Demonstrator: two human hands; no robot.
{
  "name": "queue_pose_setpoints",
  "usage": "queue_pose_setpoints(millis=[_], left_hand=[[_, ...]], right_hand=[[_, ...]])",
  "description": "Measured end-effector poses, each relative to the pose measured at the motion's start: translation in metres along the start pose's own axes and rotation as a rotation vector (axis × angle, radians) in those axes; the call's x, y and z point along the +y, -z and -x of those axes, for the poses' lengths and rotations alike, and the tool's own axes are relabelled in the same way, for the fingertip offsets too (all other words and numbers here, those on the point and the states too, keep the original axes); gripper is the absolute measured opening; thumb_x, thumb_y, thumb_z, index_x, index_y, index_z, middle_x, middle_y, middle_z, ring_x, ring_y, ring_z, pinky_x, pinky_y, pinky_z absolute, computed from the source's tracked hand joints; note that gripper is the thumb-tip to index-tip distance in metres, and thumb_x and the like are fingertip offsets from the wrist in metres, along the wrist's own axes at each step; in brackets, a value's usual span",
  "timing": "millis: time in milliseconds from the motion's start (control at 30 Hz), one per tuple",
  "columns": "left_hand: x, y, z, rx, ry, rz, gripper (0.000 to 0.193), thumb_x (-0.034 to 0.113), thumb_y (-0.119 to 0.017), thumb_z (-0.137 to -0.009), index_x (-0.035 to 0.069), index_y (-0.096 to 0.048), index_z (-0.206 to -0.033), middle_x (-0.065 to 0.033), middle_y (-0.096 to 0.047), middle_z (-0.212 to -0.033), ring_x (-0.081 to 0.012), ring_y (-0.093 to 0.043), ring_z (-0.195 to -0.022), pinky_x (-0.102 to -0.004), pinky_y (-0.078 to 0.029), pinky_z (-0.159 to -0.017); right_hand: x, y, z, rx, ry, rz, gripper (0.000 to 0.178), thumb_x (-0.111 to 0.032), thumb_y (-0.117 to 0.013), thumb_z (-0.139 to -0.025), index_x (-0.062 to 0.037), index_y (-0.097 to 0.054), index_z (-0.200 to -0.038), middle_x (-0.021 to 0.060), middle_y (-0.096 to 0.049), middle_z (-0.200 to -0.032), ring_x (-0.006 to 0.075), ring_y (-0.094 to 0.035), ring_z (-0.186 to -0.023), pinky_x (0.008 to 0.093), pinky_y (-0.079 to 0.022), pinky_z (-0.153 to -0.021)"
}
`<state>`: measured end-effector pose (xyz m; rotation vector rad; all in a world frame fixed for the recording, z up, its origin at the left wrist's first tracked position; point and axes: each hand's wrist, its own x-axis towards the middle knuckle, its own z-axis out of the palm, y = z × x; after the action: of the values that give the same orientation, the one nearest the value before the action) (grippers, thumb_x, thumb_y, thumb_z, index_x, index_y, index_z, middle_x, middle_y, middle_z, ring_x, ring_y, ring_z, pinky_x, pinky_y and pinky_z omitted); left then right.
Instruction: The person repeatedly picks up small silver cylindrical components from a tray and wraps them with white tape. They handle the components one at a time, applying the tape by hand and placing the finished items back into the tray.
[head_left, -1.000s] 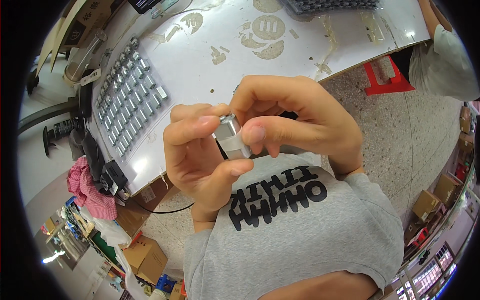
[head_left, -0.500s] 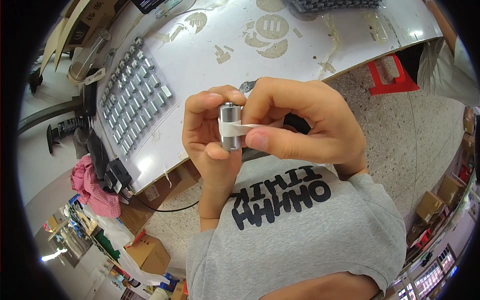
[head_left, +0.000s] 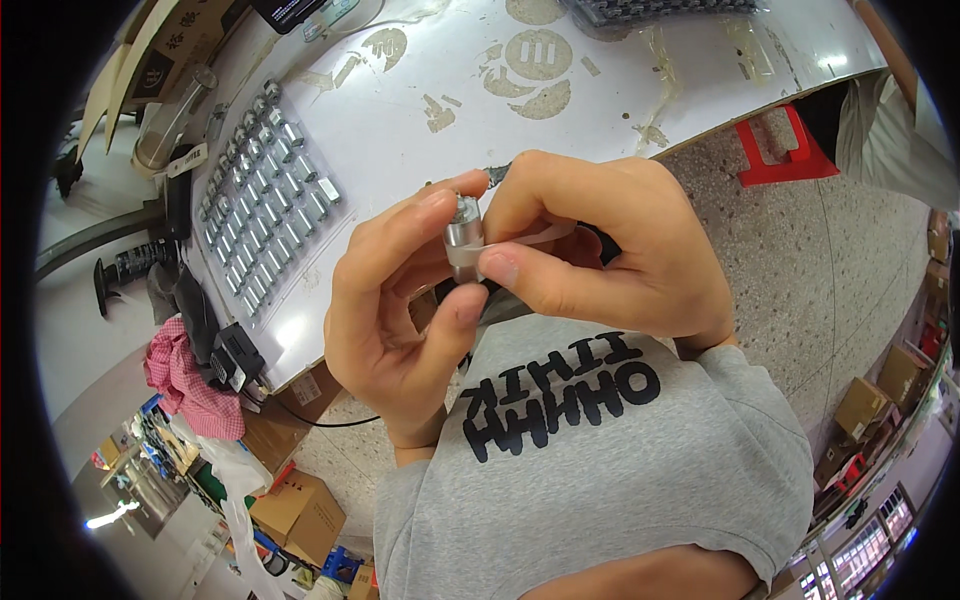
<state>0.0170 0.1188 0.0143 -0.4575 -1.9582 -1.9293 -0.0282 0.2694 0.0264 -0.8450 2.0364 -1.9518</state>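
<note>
So in the head view, the left hand [head_left: 385,305] has the metal cylinder [head_left: 463,228] gripped end to end, fingertip up top and thumb at the bottom, kinda tilted, held up in front of the grey shirt [head_left: 600,470]. Right hand [head_left: 640,250] is pinching the white tape [head_left: 464,256] that's around its middle. More cylinders [head_left: 272,213] sit in rows on the white table [head_left: 400,130], off to the left.
</note>
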Motion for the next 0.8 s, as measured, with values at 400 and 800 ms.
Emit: queue_pose_setpoints(millis=[400,800], left_hand=[[-0.003,0.019,-0.01,-0.088,0.486,0.213,0.02,-0.008,-0.051,-0.073,0.0,-0.047,-0.091,-0.0094,-0.055,-0.094,-0.0138,-0.055,-0.087,-0.0261,-0.045,-0.079],[-0.026,0.039,0.004,-0.078,0.746,0.389,0.018,-0.004,-0.046,-0.077,0.002,-0.046,-0.093,-0.0044,-0.053,-0.091,-0.0088,-0.052,-0.082,-0.023,-0.044,-0.074]], right_hand=[[0.021,-0.003,-0.007,-0.013,0.476,0.597,0.01,-0.007,-0.06,-0.066,-0.0064,-0.05,-0.069,0.002,-0.046,-0.056,0.0147,-0.048,-0.046,0.0262,-0.037,-0.042],[0.045,-0.014,-0.028,-0.171,0.929,0.84,0.009,-0.007,-0.055,-0.064,-0.0073,-0.047,-0.066,-0.0012,-0.037,-0.058,0.0094,-0.042,-0.053,0.0215,-0.035,-0.047]])
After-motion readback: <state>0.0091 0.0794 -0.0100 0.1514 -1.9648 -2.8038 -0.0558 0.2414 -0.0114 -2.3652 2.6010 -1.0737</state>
